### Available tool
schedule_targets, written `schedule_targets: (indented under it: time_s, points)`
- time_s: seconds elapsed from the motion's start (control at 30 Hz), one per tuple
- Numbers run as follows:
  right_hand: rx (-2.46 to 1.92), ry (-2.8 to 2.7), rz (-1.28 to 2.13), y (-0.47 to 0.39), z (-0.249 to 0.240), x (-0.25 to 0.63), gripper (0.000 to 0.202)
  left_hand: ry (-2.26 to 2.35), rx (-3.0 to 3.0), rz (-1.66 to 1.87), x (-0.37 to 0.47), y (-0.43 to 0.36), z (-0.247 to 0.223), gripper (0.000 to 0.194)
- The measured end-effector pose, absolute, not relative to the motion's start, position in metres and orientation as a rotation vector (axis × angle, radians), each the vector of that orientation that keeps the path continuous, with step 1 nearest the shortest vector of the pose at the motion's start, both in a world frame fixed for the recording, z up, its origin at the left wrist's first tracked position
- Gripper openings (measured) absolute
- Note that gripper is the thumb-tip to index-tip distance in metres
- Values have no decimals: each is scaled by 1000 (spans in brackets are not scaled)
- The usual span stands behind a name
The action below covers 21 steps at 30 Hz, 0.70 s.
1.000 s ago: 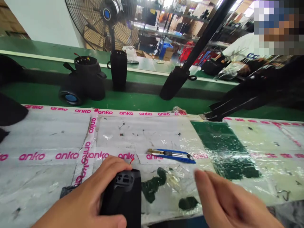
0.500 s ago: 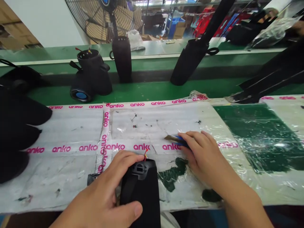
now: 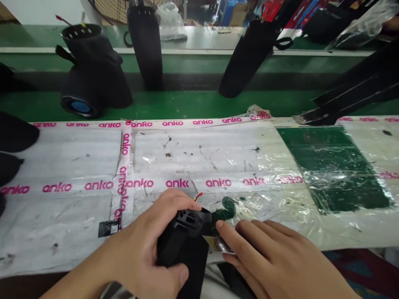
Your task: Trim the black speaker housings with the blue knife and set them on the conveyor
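My left hand [image 3: 146, 245] is wrapped round a black speaker housing [image 3: 193, 257] at the bottom centre, its thumb over the near side. A ported end panel [image 3: 190, 220] faces up, and a red-tipped wire [image 3: 198, 196] sticks out past my fingertips. My right hand [image 3: 264, 249] is close against the housing's right side, index finger stretched toward its top end. Under those fingers only a shiny metal bit of the utility knife [image 3: 223, 245] shows; the rest is hidden by the hand.
A white-wrapped work surface [image 3: 193, 153] with pink-lettered tape lies ahead, torn to green in places. Beyond it, black speaker housings [image 3: 145, 50] stand or lean along a green strip [image 3: 181, 106]. A black clip-like piece [image 3: 108, 228] lies left of my hand. More dark housings [image 3: 15, 133] sit far left.
My right hand has come back from over the work surface to the housing's right side, bringing the knife. The housing has tilted slightly in my left hand. The view has moved closer and lower.
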State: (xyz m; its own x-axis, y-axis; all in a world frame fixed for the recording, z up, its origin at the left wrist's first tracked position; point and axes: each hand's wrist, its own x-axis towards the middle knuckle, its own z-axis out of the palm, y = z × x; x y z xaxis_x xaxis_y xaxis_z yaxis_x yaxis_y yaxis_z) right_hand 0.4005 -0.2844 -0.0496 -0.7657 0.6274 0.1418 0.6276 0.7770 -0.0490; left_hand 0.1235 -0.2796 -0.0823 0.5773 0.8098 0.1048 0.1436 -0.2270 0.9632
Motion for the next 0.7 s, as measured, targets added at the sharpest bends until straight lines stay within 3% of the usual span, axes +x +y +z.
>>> schedule_targets:
  time_s: [0.13,0.43,0.7]
  points:
    - [-954,-2840,26,-283,-48,401,32,773,1672,777,124,-278,-86,85]
    - [-995,-2912,-39,-283,-48,396,58,759,1704,805,127,-274,-90,89]
    - [-996,-2963,-220,-290,-44,388,41,843,1648,725,133,-276,-73,84]
